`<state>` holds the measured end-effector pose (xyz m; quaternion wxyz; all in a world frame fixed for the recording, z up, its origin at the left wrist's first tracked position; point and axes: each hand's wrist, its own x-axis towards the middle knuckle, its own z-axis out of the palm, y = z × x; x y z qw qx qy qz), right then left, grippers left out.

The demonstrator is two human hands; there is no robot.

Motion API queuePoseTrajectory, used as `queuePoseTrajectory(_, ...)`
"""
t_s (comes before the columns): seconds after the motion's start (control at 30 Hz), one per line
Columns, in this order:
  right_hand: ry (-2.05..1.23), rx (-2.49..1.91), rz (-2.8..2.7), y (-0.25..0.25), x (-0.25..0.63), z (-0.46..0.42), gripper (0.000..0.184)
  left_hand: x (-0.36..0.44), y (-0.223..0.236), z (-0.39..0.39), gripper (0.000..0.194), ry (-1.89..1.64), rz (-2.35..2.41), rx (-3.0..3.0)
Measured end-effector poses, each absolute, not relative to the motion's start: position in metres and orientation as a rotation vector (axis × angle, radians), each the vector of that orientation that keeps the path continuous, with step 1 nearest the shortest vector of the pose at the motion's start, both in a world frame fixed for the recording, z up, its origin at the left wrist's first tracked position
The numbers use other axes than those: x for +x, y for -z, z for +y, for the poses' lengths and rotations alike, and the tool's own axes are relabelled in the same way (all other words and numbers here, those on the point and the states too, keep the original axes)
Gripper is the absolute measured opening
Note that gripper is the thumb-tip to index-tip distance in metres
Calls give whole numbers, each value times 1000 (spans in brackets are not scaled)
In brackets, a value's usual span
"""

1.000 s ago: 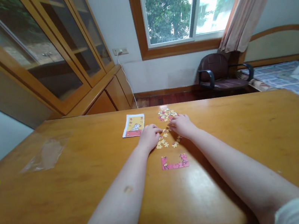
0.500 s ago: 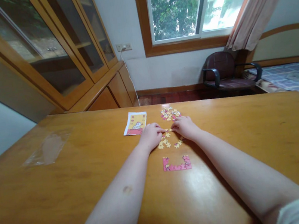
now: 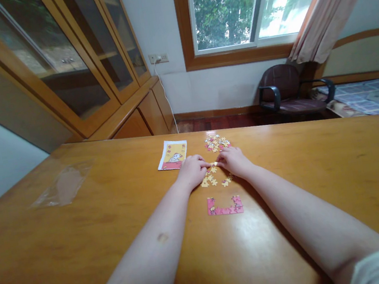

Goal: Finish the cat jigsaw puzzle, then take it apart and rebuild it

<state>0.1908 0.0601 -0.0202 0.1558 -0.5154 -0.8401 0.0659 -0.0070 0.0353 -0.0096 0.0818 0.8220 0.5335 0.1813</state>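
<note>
My left hand [image 3: 192,171] and my right hand [image 3: 234,160] face each other over the table, fingertips close together. Each hand is closed in a pinch on yellow jigsaw pieces [image 3: 213,164] that lie between them; where one piece ends and another begins is too small to tell. Just below the fingers are loose yellow jigsaw pieces [image 3: 213,182], with a few more jigsaw pieces [image 3: 226,182] by the right palm. Nearer me lies a joined pink U-shaped puzzle section [image 3: 226,211]. Beyond my right hand is a heap of mixed jigsaw pieces [image 3: 216,142].
A picture card [image 3: 173,156] with a white animal on yellow and pink lies beyond my left hand. A clear plastic bag [image 3: 65,184] is on the left of the wooden table [image 3: 110,231]. A cabinet [image 3: 128,99] and an office chair [image 3: 285,90] stand behind.
The yellow pieces between my fingertips have come closer together. My hands stay nearly in place, and the whole view has shifted slightly.
</note>
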Motion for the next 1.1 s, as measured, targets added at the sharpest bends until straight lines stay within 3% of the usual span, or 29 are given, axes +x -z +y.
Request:
queuePoseTrajectory(0.83,-219,-1403,-2452,14,189,55,17,-6,14,37,30,-568,1619,2423)
queuePoseTrajectory(1.1,-227,-1372,-2328,15,195,57,19,-6,12,36,38,-575,1593,2449)
